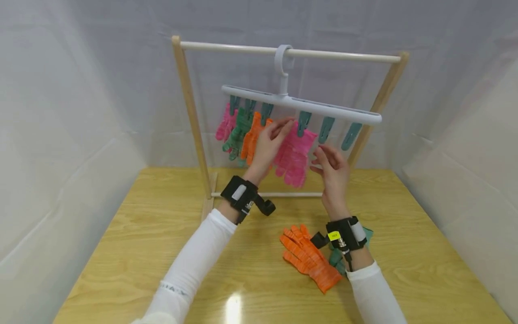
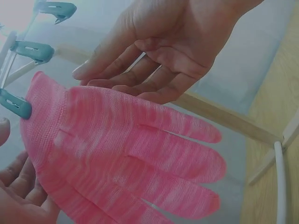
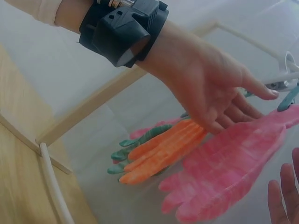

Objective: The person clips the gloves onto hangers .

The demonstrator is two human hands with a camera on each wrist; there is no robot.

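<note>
Left to right on the clip hanger: pink, green and orange gloves already clipped, then the left hand with fingers loosely spread at the cuff of the big pink glove, which hangs from a teal clip. Right hand is just right of that glove, fingers relaxed and spread, gripping nothing. Down on the surface, an orange glove pair lies by the right wrist.

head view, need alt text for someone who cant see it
Two hands reach up to a pink glove clipped on a white peg hanger; left hand touches it, right hand is beside it. An orange glove lies on the wooden table.
</note>
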